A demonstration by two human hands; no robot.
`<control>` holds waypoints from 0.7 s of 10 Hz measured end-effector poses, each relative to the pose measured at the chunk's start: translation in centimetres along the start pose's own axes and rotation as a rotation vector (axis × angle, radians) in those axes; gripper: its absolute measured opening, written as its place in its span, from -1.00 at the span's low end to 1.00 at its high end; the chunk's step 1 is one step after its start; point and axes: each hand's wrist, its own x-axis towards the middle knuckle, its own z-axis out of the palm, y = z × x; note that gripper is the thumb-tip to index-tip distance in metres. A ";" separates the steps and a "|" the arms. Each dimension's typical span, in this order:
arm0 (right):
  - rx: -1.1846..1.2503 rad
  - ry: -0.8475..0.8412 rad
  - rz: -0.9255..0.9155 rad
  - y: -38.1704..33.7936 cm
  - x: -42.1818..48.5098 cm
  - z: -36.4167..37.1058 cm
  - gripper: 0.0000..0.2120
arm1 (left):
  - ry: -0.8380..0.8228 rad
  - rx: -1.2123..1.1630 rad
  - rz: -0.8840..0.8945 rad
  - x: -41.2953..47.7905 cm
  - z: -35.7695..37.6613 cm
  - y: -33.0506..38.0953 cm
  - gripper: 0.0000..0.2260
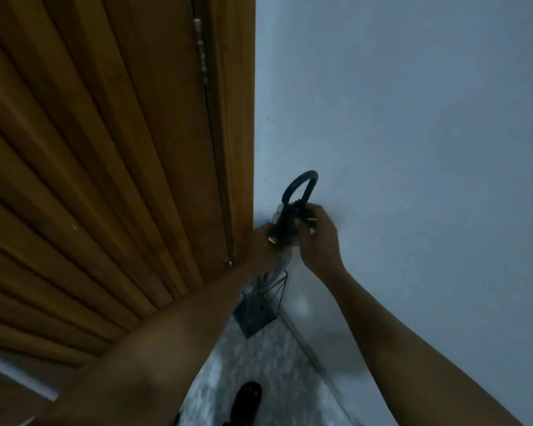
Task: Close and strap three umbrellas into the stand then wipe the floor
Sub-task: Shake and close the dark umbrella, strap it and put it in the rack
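Observation:
A closed umbrella with a black curved handle point(299, 187) stands upright in a black wire stand point(256, 312) in the corner between the door and the wall. My left hand point(263, 244) grips the umbrella just below the handle. My right hand point(317, 238) pinches a small dark strap or cord at the base of the handle. A pale blue folded canopy point(274, 267) shows under my hands, mostly hidden. Other umbrellas in the stand cannot be made out.
A ribbed wooden door point(105, 167) fills the left side, with its frame point(237, 118) against the pale wall point(413, 133). The speckled floor point(259, 358) runs below, and my foot in a black sandal point(246, 401) stands on it near the bottom edge.

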 end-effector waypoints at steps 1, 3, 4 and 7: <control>-0.012 -0.049 0.103 4.4 3.4 4.3 -0.77 | -0.058 0.023 -0.095 2.4 -2.2 1.3 -0.64; -0.045 -0.110 0.301 14.1 6.0 11.9 -0.80 | -0.110 0.047 -0.142 9.3 -2.5 -6.0 -0.58; -0.089 -0.153 0.335 19.0 6.6 15.2 -0.85 | -0.209 -0.087 -0.163 13.2 -2.4 -10.4 -0.76; -0.177 -0.223 0.389 29.4 7.1 21.4 -0.88 | -0.171 0.117 -0.143 19.2 -0.3 -20.9 -0.87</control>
